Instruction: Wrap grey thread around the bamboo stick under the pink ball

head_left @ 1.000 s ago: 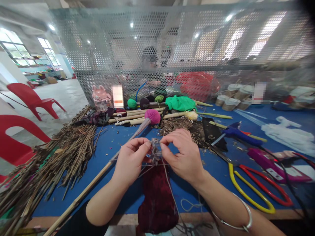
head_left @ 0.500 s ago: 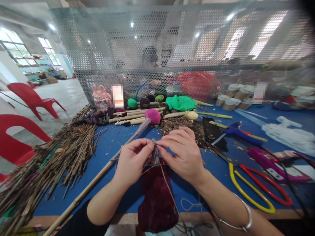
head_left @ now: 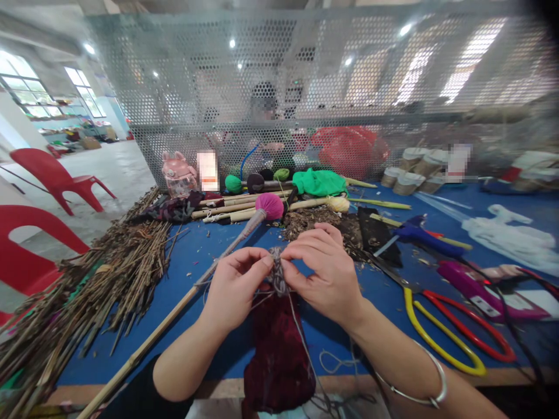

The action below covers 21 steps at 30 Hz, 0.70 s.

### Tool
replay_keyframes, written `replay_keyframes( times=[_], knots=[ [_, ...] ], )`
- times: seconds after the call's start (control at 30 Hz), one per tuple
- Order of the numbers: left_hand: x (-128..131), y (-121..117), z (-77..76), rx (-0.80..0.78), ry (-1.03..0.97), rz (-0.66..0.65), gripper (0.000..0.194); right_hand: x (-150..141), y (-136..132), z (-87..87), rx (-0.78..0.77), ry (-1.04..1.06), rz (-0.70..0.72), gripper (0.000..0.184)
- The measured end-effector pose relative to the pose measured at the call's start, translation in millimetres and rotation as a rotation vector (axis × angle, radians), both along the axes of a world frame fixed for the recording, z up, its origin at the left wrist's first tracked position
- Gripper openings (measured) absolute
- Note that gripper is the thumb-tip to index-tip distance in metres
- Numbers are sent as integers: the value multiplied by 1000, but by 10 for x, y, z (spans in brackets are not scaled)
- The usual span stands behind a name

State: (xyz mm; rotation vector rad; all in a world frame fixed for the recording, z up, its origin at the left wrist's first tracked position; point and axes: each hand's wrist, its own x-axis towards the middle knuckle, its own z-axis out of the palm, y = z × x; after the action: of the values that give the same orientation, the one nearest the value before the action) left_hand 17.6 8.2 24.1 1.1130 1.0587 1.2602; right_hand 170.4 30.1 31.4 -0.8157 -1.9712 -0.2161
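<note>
This is a big workshop: a blue surface [head_left: 187,262] holds sticks [head_left: 100,279], scissors [head_left: 445,334], and a metal screen [head_left: 305,87].

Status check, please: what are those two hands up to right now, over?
Left hand and right hand both pinching grey thread atop a dark red bundle. Scissors lie right, clear. Over.

Hands [head_left: 279,282] on dark-red bundle [head_left: 278,349]

A: What closes off the back of the blue table [head_left: 192,256]?
B: A perforated metal screen [head_left: 305,75].
A: And left?
B: Pale floor [head_left: 109,169], two red chairs [head_left: 56,177], bright windows [head_left: 26,93], ceiling lamps [head_left: 89,48] lit.
</note>
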Motion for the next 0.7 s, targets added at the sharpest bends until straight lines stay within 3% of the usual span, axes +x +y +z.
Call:
replay_keyframes(
  times=[0.37, 0.47, 0.6, 0.7],
  knots=[
    [20, 1, -21, 166, 319, 108, 16, -4, 17, -29, 41, -117, -27, 12],
    [28, -6, -5, 151, 265, 110, 15, -16, 19, -24, -8, -53, 1, 11],
    [17, 4, 37, 7, 50, -1, 19, -14, 19, -17, -124, 53, 67, 11],
    [2, 21, 51, -8, 32, 10, 21, 4, 14, -17, -127, 106, 88, 4]
  ],
)
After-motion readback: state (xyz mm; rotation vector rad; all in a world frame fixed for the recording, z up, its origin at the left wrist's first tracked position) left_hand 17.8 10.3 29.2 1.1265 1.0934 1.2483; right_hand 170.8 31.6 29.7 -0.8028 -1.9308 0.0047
